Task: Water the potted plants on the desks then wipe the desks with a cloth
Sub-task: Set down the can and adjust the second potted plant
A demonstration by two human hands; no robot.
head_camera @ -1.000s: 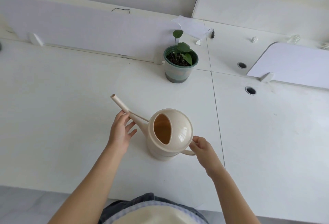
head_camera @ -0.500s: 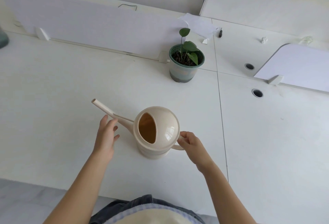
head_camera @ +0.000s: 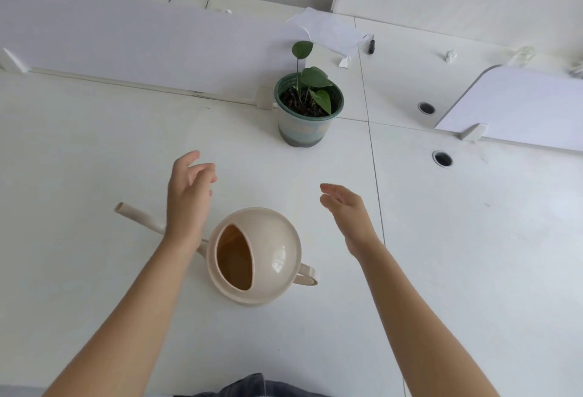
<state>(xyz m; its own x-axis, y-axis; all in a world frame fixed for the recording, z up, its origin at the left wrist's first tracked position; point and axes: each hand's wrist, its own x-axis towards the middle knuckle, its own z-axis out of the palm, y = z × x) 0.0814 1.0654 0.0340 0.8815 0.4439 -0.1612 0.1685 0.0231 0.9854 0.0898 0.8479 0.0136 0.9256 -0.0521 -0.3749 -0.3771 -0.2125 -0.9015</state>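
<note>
A cream watering can (head_camera: 268,248) stands on the white desk (head_camera: 94,191), spout pointing left and handle to the right. Beyond it a potted plant (head_camera: 307,106) with a few green leaves sits in a green-rimmed pot by the divider. My left hand (head_camera: 189,194) hovers open over the spout's base, hiding part of it. My right hand (head_camera: 348,210) is open too, raised to the right of the can between it and the pot. Neither hand touches the can.
A low white divider panel (head_camera: 142,46) runs along the desk's back. A second panel (head_camera: 520,106) stands at the right. Two cable holes (head_camera: 442,158) mark the adjoining desks. White paper (head_camera: 328,30) and a dark pen (head_camera: 371,46) lie behind the plant.
Both hands have let go of the watering can and moved forward toward the plant with fingers spread. The can now rests alone on the desk.
</note>
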